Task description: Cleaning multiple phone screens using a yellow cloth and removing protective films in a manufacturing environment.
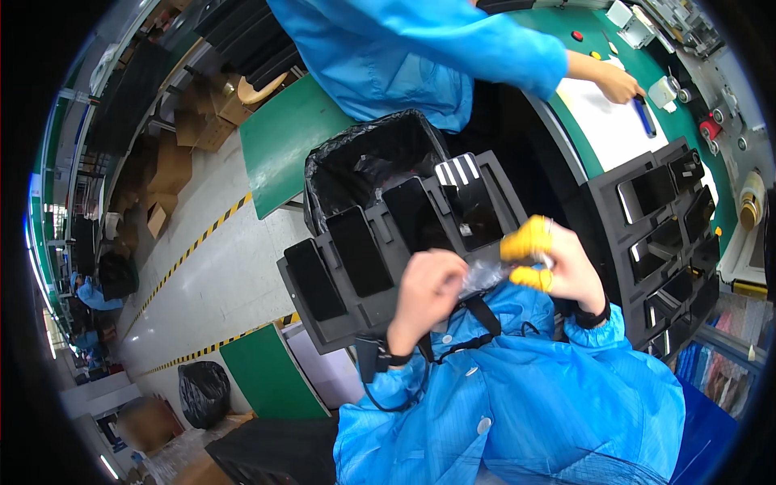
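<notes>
My left hand (427, 293) is closed, slightly blurred, with its fingertips pinching one side of a crumpled clear plastic film (483, 277). My right hand (562, 260) wears yellow finger covers (527, 239) on thumb and fingers. Those fingertips are curled together at the film's other side, on something small and pale that I cannot make out. Just beyond both hands lies a dark grey foam tray (323, 333). Several black-screened phones stand in its slots, among them a leftmost phone (315, 280), a second phone (360, 250) and a phone with white stripes at its top (470, 202).
Behind the tray stands a bin lined with a black bag (323, 174). A second grey tray of phones (638, 271) is at the right. Across from me a person in blue holds a dark blue object (644, 115) over a green bench (598, 153). Cardboard boxes (168, 166) stand at the left.
</notes>
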A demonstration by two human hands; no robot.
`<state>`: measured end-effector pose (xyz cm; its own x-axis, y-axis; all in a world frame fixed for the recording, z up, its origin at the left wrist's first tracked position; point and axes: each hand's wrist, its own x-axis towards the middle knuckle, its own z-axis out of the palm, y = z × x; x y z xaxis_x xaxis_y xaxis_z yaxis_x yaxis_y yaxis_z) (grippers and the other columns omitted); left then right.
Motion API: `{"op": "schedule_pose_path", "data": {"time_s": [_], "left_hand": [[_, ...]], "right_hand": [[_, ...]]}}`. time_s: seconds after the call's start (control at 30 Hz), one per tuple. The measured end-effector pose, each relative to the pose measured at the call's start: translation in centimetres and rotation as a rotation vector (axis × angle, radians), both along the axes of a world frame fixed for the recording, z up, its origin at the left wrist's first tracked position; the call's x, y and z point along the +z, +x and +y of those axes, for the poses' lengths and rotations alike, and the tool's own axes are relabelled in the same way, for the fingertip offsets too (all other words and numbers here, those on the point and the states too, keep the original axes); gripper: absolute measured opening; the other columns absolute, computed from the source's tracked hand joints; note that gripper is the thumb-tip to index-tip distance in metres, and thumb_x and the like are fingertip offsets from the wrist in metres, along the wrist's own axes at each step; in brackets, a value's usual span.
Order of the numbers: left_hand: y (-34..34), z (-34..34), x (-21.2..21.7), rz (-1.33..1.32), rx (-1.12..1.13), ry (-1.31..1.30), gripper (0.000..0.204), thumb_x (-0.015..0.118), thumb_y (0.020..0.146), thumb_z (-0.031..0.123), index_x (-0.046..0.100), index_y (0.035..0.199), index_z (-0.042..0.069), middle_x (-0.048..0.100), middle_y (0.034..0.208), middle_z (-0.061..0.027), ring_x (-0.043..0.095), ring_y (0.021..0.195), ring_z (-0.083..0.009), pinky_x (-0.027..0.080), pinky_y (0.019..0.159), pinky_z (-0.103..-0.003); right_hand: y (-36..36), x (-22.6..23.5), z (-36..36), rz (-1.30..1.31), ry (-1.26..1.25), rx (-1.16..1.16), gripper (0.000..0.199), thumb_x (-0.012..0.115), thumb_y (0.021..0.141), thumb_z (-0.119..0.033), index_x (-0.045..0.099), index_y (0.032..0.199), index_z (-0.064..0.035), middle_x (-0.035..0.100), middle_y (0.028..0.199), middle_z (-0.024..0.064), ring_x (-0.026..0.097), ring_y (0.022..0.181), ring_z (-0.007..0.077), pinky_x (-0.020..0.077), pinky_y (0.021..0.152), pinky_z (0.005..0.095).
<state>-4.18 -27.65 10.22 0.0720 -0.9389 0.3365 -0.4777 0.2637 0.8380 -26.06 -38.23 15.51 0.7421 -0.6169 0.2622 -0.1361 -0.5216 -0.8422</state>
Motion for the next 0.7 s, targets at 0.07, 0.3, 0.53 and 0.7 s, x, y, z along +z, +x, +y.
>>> {"op": "schedule_pose_path", "data": {"time_s": [0.07,0.3,0.53,0.7], "left_hand": [[2.2,-2.0,1.6,-0.030,0.243,-0.001,0.005,0.063,0.080,0.000,0.059,0.083,0.002,0.062,0.085,-0.0099,0.061,0.083,-0.0268,0.047,0.081,-0.034],[11.8,-10.8,1.4,-0.684,0.414,-0.081,0.012,0.057,0.087,0.004,0.057,0.098,0.001,0.059,0.093,-0.0175,0.056,0.088,-0.0382,0.046,0.077,-0.044],[1.4,-5.1,1.6,-0.133,0.154,0.079,0.025,0.063,0.083,0.004,0.055,0.106,-0.001,0.060,0.095,-0.0120,0.062,0.085,-0.0238,0.050,0.076,-0.033],[-3.1,-0.9,-0.8,0.475,0.104,0.366,0.031,0.060,0.090,-0.001,0.044,0.117,-0.001,0.059,0.106,-0.0130,0.062,0.096,-0.0162,0.052,0.084,-0.026]], "right_hand": [[0.2,-0.9,-0.1,-0.030,0.296,-0.276,0.031,0.067,0.086,-0.015,0.062,0.114,-0.0052,0.063,0.089,0.0060,0.061,0.083,0.0145,0.0495,0.072,0.0290],[0.9,-8.9,-2.0,-0.513,0.788,-0.303,0.041,0.042,0.086,-0.012,0.052,0.123,0.0001,0.061,0.097,0.0068,0.058,0.090,0.0121,0.0448,0.082,0.0223],[2.3,-7.7,0.6,-0.468,0.970,-0.340,0.055,0.064,0.079,0.006,0.046,0.130,-0.0013,0.057,0.112,0.0097,0.059,0.104,0.0161,0.0481,0.091,0.0274],[3.7,-7.6,2.3,-0.549,0.964,-0.204,0.057,0.074,0.080,-0.002,0.047,0.130,-0.0019,0.057,0.111,0.0087,0.058,0.105,0.0164,0.0475,0.093,0.0282]]}}
